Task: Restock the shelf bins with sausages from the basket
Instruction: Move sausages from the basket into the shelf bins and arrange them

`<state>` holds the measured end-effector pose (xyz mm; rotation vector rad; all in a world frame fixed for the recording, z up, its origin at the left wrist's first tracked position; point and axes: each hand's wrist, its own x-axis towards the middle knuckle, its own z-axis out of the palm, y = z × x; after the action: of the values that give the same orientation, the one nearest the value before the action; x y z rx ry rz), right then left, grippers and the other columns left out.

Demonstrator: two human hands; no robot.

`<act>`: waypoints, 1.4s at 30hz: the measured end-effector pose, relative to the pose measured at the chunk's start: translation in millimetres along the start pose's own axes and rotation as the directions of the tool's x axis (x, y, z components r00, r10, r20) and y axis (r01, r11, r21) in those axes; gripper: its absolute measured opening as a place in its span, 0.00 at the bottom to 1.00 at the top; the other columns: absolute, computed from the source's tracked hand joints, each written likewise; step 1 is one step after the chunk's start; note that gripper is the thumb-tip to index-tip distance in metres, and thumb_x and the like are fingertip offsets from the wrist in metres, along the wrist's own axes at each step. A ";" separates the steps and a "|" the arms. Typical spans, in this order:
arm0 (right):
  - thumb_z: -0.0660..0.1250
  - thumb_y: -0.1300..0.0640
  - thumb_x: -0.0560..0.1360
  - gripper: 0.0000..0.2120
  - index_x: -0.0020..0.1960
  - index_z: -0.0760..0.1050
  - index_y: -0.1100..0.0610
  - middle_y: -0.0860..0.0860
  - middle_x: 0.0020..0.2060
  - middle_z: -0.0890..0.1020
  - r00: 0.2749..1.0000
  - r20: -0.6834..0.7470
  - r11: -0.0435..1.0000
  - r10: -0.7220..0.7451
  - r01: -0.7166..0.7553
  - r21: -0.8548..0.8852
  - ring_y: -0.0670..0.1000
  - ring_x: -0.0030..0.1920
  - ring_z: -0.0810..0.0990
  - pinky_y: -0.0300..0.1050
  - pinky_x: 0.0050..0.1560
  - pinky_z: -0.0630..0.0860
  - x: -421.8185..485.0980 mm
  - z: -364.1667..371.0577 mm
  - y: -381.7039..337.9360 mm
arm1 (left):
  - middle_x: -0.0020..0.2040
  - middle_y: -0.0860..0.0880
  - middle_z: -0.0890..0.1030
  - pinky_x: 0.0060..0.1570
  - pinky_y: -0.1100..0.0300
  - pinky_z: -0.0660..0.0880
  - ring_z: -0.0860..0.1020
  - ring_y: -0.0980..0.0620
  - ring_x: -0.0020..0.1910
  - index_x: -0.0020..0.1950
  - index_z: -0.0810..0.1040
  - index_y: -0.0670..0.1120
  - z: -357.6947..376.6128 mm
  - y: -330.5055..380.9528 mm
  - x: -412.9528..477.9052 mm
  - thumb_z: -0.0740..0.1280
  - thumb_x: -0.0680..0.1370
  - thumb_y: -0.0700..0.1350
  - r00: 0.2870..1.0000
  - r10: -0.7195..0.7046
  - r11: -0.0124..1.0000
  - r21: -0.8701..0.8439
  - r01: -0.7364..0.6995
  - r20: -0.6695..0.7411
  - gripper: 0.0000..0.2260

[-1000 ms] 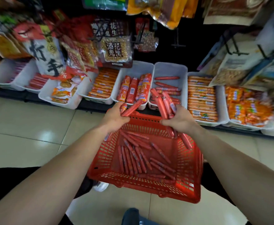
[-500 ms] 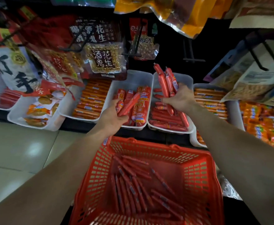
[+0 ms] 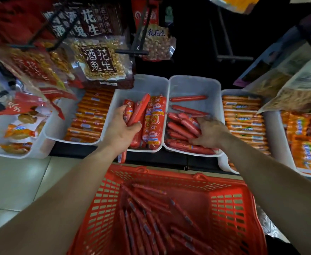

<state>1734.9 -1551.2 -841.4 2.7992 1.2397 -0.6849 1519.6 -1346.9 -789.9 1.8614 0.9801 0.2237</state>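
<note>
A red plastic basket (image 3: pixel 230 203) sits low in front of me with several thin red sausages (image 3: pixel 147 218) lying in it. My left hand (image 3: pixel 121 131) is closed around a few red sausages (image 3: pixel 138 111) over the white bin (image 3: pixel 141 85) that holds thick labelled sausages. My right hand (image 3: pixel 210 133) rests down in the neighbouring white bin (image 3: pixel 195 85), fingers on a bunch of red sausages (image 3: pixel 184 126) lying on the pile there.
More white bins flank these: orange sausage packs (image 3: pixel 90 116) to the left, orange packs (image 3: pixel 243 116) to the right. Hanging peanut bags (image 3: pixel 99 59) overhang the bins' back edge. A dark shelf edge (image 3: pixel 160 159) runs between bins and basket. Tiled floor (image 3: pixel 13 181) lies left.
Both hands moved forward from the basket to the bins. My right hand lowered its raised bunch of sausages into the right bin. The camera came closer to the shelf.
</note>
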 end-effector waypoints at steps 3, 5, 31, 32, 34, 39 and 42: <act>0.71 0.35 0.69 0.44 0.79 0.55 0.44 0.53 0.73 0.70 0.998 0.011 0.997 -0.069 0.068 0.027 0.59 0.71 0.67 0.51 0.68 0.68 -7.2 -8.4 0.3 | 0.54 0.52 0.81 0.61 0.47 0.76 0.81 0.51 0.53 0.71 0.68 0.52 3.5 4.7 -2.8 0.73 0.76 0.44 1.000 0.006 1.000 -0.009 -0.005 0.026 0.26; 0.68 0.37 0.73 0.42 0.80 0.50 0.42 0.53 0.75 0.67 0.995 0.019 0.994 -0.098 0.096 0.050 0.59 0.73 0.66 0.50 0.69 0.67 -11.4 -10.8 2.1 | 0.54 0.54 0.81 0.60 0.50 0.76 0.81 0.53 0.54 0.72 0.67 0.52 6.2 11.7 -2.8 0.73 0.76 0.44 0.999 0.017 1.000 0.002 -0.017 0.047 0.26; 0.65 0.56 0.77 0.13 0.59 0.80 0.49 0.47 0.62 0.78 0.956 -0.291 0.987 -0.050 0.092 0.134 0.57 0.66 0.69 0.52 0.64 0.69 -53.8 19.9 52.7 | 0.59 0.47 0.79 0.42 0.62 0.73 0.79 0.51 0.46 0.72 0.69 0.49 116.1 80.8 48.9 0.76 0.73 0.44 0.939 0.131 0.908 0.341 -0.242 0.317 0.29; 0.66 0.59 0.76 0.12 0.57 0.80 0.52 0.50 0.59 0.78 0.934 -0.356 0.974 0.010 0.071 0.214 0.58 0.62 0.73 0.52 0.60 0.73 -53.3 20.3 53.8 | 0.61 0.47 0.78 0.46 0.61 0.73 0.79 0.50 0.50 0.73 0.68 0.49 121.4 81.2 52.1 0.76 0.73 0.44 0.933 0.119 0.903 0.353 -0.244 0.341 0.31; 0.66 0.61 0.74 0.11 0.55 0.79 0.56 0.54 0.55 0.78 0.873 -0.455 0.932 0.176 0.002 0.363 0.59 0.57 0.76 0.52 0.53 0.76 -53.7 20.3 59.4 | 0.65 0.46 0.76 0.56 0.60 0.72 0.77 0.47 0.58 0.76 0.65 0.50 132.8 80.7 55.7 0.76 0.73 0.45 0.908 0.085 0.884 0.390 -0.259 0.410 0.34; 0.66 0.60 0.73 0.11 0.55 0.77 0.56 0.54 0.53 0.78 0.849 -0.448 0.883 0.281 -0.046 0.467 0.58 0.53 0.77 0.51 0.49 0.75 -55.3 22.9 68.3 | 0.68 0.47 0.74 0.62 0.53 0.73 0.76 0.46 0.62 0.76 0.64 0.56 157.7 79.8 54.4 0.73 0.75 0.41 0.847 0.088 0.853 0.399 -0.336 0.524 0.33; 0.66 0.60 0.73 0.10 0.54 0.77 0.55 0.53 0.52 0.78 0.827 -0.451 0.849 0.334 -0.057 0.525 0.58 0.52 0.77 0.49 0.47 0.74 -53.6 22.7 68.0 | 0.74 0.47 0.69 0.60 0.56 0.72 0.74 0.46 0.65 0.79 0.58 0.57 158.5 74.5 56.9 0.73 0.75 0.42 0.816 0.069 0.811 0.445 -0.380 0.573 0.38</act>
<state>1742.4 -1639.7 -852.4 3.6652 0.8520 -0.2245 1681.5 -1428.4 -822.2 2.3824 0.4262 -0.4743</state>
